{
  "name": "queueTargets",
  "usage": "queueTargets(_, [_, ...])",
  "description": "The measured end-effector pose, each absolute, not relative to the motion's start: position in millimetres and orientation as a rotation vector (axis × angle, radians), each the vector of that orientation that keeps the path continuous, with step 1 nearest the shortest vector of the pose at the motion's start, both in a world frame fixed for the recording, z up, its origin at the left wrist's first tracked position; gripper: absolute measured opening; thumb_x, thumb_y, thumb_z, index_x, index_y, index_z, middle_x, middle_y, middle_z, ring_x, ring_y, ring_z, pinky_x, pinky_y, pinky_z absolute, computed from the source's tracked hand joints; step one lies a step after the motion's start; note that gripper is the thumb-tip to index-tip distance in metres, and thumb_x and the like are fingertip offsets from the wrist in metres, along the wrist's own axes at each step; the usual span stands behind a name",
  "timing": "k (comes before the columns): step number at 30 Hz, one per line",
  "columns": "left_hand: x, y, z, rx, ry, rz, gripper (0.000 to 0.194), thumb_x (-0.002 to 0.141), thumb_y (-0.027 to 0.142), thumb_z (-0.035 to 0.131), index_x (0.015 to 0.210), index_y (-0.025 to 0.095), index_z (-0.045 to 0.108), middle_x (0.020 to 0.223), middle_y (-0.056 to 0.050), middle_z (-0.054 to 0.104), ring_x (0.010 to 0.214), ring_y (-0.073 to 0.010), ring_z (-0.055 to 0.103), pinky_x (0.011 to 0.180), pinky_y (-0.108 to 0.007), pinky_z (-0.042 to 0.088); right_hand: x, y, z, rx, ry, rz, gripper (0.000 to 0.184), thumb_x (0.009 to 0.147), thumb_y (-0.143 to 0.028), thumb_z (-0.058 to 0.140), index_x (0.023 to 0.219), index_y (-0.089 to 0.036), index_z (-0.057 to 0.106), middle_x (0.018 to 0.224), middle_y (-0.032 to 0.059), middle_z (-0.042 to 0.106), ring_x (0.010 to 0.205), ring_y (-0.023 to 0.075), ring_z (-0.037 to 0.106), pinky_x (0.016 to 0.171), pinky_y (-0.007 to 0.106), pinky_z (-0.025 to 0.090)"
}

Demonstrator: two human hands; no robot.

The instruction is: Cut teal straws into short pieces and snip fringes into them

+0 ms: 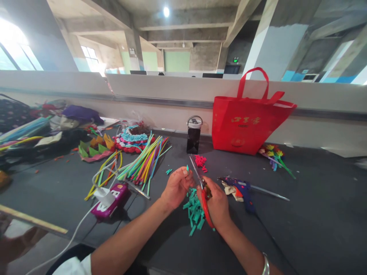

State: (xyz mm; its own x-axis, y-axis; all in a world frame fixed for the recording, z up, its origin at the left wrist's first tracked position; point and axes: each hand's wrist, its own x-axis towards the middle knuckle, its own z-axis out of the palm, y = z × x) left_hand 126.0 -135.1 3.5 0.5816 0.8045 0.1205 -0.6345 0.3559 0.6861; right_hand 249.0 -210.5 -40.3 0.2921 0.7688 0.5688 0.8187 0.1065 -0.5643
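The left hand (178,186) pinches 1 green piece (187,168) upright, presumably to leave its tip exposed near the scissors (203,196) grasped by the right hand (217,204), beside heaped green strips (194,211).

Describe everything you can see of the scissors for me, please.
The scissors have a red, plastic-looking handle and slim, silvery, metal-looking blades. The right hand grips the handle, partly hiding it. The blades point forward and slightly left, close to the left hand, over the dark table; how far they are open is hard to tell.
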Motion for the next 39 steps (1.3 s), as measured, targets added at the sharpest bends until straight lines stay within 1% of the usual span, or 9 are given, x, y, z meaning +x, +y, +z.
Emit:
queueTargets(6, [125.0, -132.5, 4.6, 0.780, 0.318, 0.973, 0.022, 0.072, 0.027, 0.069, 0.066, 0.017, 0.051, 0.060, 0.005, 0.040, 0.054, -0.0081, 0.039, 0.057, -0.024, 0.038, 248.7, -210.4, -38.5, -1.675, -1.489, -0.028, 0.035, 0.088, -0.032, 0.051, 0.117, -0.016, 0.063, 0.091, 0.0078, 0.071, 0.079, 0.0201, 0.067, 0.071, 0.030, 0.053])
queueTargets(10, [118.9, -117.3, 0.9, 0.948, 0.574, 1.074, 0.012, 0.068, 0.025, 0.068, 0.069, 0.016, 0.059, 0.059, 0.004, 0.049, 0.052, -0.0073, 0.042, 0.055, -0.022, 0.035, 250.8, -208.8, -37.7, -1.673, -1.435, -0.006, 0.036, 0.089, -0.036, 0.052, 0.116, -0.017, 0.063, 0.093, 0.0076, 0.072, 0.082, 0.0202, 0.067, 0.078, 0.031, 0.052])
queueTargets(13, [112.4, -100.2, -7.2, 1.055, 0.785, 1.078, 0.014, 0.063, 0.026, 0.068, 0.067, 0.015, 0.062, 0.061, 0.002, 0.054, 0.051, -0.0073, 0.045, 0.053, -0.022, 0.034, 254.3, -208.0, -37.1, -1.686, -1.401, 0.027, 0.035, 0.088, -0.037, 0.052, 0.116, -0.019, 0.063, 0.092, 0.0064, 0.072, 0.082, 0.0203, 0.067, 0.078, 0.031, 0.051])
queueTargets(18, [101.8, -72.2, -22.0, 1.370, 1.148, 1.042, 0.012, 0.063, 0.028, 0.061, 0.066, 0.016, 0.062, 0.052, 0.003, 0.052, 0.047, -0.0096, 0.043, 0.052, -0.024, 0.034, 258.1, -207.6, -36.8, -1.723, -1.385, 0.026, 0.035, 0.087, -0.038, 0.054, 0.115, -0.018, 0.064, 0.090, 0.0062, 0.072, 0.078, 0.0195, 0.067, 0.075, 0.030, 0.049])
queueTargets(23, [90.0, -52.5, -27.8, 1.536, 1.273, 1.064, 0.004, 0.057, 0.018, 0.061, 0.060, 0.018, 0.064, 0.052, 0.002, 0.054, 0.053, -0.0129, 0.046, 0.055, -0.026, 0.031, 259.2, -206.8, -38.3, -1.716, -1.388, 0.036, 0.036, 0.087, -0.039, 0.054, 0.114, -0.018, 0.065, 0.084, 0.0043, 0.071, 0.072, 0.0178, 0.066, 0.073, 0.028, 0.049])
queueTargets(27, [82.0, -45.0, -26.9, 1.625, 1.340, 1.116, 0.008, 0.057, 0.015, 0.059, 0.061, 0.019, 0.064, 0.057, 0.001, 0.057, 0.060, -0.0154, 0.050, 0.060, -0.027, 0.033, 260.0, -205.8, -39.5, -1.722, -1.384, 0.004, 0.036, 0.086, -0.038, 0.054, 0.115, -0.018, 0.065, 0.083, 0.0045, 0.071, 0.072, 0.0182, 0.065, 0.073, 0.029, 0.049])
queueTargets(31, [80.8, -43.6, -26.2, 1.645, 1.356, 1.162, 0.007, 0.063, 0.020, 0.059, 0.067, 0.019, 0.065, 0.060, 0.000, 0.058, 0.062, -0.0158, 0.050, 0.060, -0.027, 0.034, 260.0, -206.3, -35.8, -1.762, -1.356, 0.022, 0.037, 0.086, -0.038, 0.054, 0.115, -0.018, 0.065, 0.079, 0.0038, 0.070, 0.074, 0.0192, 0.066, 0.071, 0.028, 0.048])
queueTargets(34, [87.1, -49.6, -27.4, 1.650, 1.245, 1.174, 0.008, 0.065, 0.023, 0.061, 0.069, 0.019, 0.065, 0.061, 0.000, 0.058, 0.060, -0.0147, 0.049, 0.059, -0.026, 0.035, 261.4, -206.5, -32.2, -1.766, -1.336, 0.028, 0.038, 0.086, -0.038, 0.054, 0.115, -0.017, 0.065, 0.082, 0.0048, 0.071, 0.077, 0.0203, 0.067, 0.073, 0.029, 0.048])
queueTargets(39, [105.0, -74.1, -32.0, 1.804, 0.945, 0.954, 0.008, 0.065, 0.023, 0.065, 0.070, 0.018, 0.069, 0.062, 0.000, 0.060, 0.056, -0.0131, 0.048, 0.056, -0.025, 0.035, 268.9, -204.1, -33.1, -1.756, -1.309, -0.017, 0.039, 0.087, -0.039, 0.053, 0.116, -0.016, 0.064, 0.089, 0.0076, 0.073, 0.078, 0.0212, 0.067, 0.075, 0.031, 0.049])
